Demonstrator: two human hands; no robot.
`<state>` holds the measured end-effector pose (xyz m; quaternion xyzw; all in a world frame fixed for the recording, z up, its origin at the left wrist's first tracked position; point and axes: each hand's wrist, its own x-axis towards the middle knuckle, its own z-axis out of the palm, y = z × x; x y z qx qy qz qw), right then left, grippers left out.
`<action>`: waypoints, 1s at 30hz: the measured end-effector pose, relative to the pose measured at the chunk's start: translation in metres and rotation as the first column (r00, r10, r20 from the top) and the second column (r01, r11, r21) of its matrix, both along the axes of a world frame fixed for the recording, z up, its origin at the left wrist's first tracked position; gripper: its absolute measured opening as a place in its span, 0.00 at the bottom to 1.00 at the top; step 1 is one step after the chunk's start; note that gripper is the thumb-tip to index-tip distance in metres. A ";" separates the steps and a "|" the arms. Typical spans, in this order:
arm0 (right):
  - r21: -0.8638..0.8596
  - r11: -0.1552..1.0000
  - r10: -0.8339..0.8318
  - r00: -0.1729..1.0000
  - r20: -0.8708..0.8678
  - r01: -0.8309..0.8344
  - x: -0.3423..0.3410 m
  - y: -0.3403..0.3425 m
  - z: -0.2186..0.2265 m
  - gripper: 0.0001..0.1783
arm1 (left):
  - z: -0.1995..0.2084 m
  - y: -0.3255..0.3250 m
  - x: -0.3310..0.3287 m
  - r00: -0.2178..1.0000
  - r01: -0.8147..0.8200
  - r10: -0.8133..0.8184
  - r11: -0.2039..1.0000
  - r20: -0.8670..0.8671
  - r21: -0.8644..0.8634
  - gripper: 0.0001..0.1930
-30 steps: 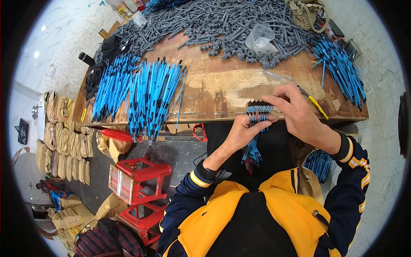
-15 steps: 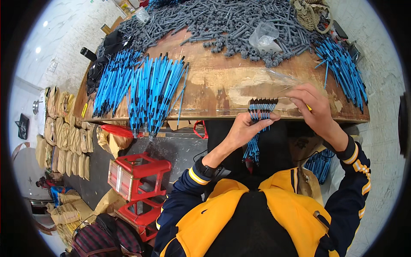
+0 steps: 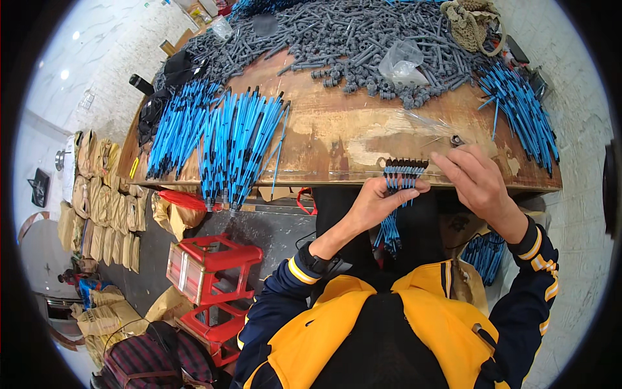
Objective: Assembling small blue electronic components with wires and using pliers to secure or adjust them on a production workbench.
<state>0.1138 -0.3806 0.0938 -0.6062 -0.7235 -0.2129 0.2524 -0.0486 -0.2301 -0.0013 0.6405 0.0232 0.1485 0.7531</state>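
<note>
My left hand is closed around a bundle of thin blue rods at the table's front edge. Their black tips stand side by side in a row above my thumb, and the lower ends hang down over my lap. Just right of that row is my right hand, thumb and forefinger pinched together. What it holds, if anything, is hidden by the fingers. A small dark round piece shows just above its knuckles; whether the hand touches it I cannot tell.
Blue rods lie in piles at the table's left and right. A big heap of grey plastic fittings covers the back, with a clear plastic bag on it. Red stools stand below left. More rods are beside my right leg.
My right hand has turned and come lower, its fingertips staying near the right end of the row. A thin rod and a yellow bit seen at it before no longer show. The left hand keeps its grip.
</note>
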 end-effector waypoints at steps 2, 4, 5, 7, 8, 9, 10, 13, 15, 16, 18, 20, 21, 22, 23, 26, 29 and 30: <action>-0.023 0.999 0.044 0.993 -0.110 -0.047 0.006 0.003 -0.001 0.25 | 0.000 -0.001 0.002 1.000 0.004 -0.004 1.000 0.013 -0.016 0.11; -0.032 0.997 0.066 0.985 -0.161 -0.072 0.007 0.007 -0.002 0.24 | 0.001 0.000 0.004 1.000 0.005 -0.004 1.000 0.023 -0.023 0.11; -0.051 0.997 0.044 0.956 -0.289 -0.061 0.004 0.012 -0.002 0.22 | 0.000 0.002 0.005 1.000 0.010 -0.010 1.000 0.010 -0.004 0.12; -0.095 0.995 -0.012 0.853 -0.521 -0.043 -0.001 0.018 -0.004 0.18 | 0.002 0.003 0.005 1.000 0.026 -0.025 0.999 -0.011 0.032 0.13; -0.091 0.995 -0.016 0.859 -0.512 -0.036 0.005 0.022 -0.007 0.18 | 0.005 0.003 0.006 0.999 0.032 -0.032 0.999 0.000 0.037 0.13; -0.054 0.998 -0.025 0.752 -0.659 -0.015 0.017 0.029 -0.012 0.17 | 0.008 0.001 0.004 0.999 -0.001 0.000 1.000 -0.044 -0.027 0.13; -0.018 1.000 -0.020 0.622 -0.783 0.010 0.030 0.036 -0.017 0.18 | 0.013 0.000 0.001 0.996 -0.038 0.031 0.995 -0.086 -0.087 0.14; -0.084 0.988 -0.034 0.350 -0.936 -0.128 0.025 0.028 -0.046 0.23 | 0.030 -0.008 -0.018 0.980 -0.083 0.063 0.992 -0.187 -0.100 0.15; -0.178 0.932 -0.116 0.206 -0.972 -0.315 0.009 0.019 -0.045 0.26 | 0.044 -0.024 -0.034 0.982 -0.042 0.023 0.994 -0.187 -0.096 0.15; -0.180 0.922 -0.124 0.179 -0.976 -0.343 0.001 0.018 -0.040 0.27 | 0.053 -0.036 -0.042 0.992 -0.006 -0.009 0.992 -0.124 -0.124 0.15; -0.063 0.910 -0.017 0.114 -0.993 -0.409 -0.005 0.020 -0.034 0.30 | 0.095 -0.057 -0.060 0.998 -0.005 0.002 0.998 -0.060 -0.055 0.16; 0.042 0.877 0.062 0.027 -0.998 -0.478 -0.019 0.023 -0.048 0.32 | 0.129 -0.070 -0.080 1.000 -0.014 0.014 1.000 -0.013 -0.005 0.17; 0.132 0.855 0.073 -0.136 -0.988 -0.502 -0.028 0.023 -0.067 0.35 | 0.147 -0.072 -0.085 0.998 -0.068 0.068 0.997 0.008 0.039 0.18; 0.222 0.831 0.072 -0.297 -0.952 -0.511 -0.038 0.022 -0.085 0.37 | 0.163 -0.070 -0.087 0.992 -0.122 0.120 0.989 0.029 0.079 0.19; 0.310 0.807 0.063 -0.449 -0.891 -0.503 -0.048 0.019 -0.092 0.40 | 0.175 -0.067 -0.085 0.984 -0.174 0.169 0.978 0.052 0.114 0.21; 0.364 0.596 -0.397 -0.657 -0.641 -0.716 -0.084 0.006 -0.057 0.46 | 0.167 -0.026 -0.053 0.956 -0.192 0.229 0.961 0.183 -0.201 0.19; 0.305 0.654 -0.401 -0.660 -0.636 -0.692 -0.091 -0.002 -0.072 0.47 | 0.140 0.011 -0.027 0.917 -0.399 0.393 0.903 -0.069 -0.160 0.19; 0.279 0.686 -0.399 -0.668 -0.628 -0.672 -0.093 -0.004 -0.078 0.48 | 0.129 0.013 -0.026 0.915 -0.403 0.396 0.901 -0.077 -0.163 0.19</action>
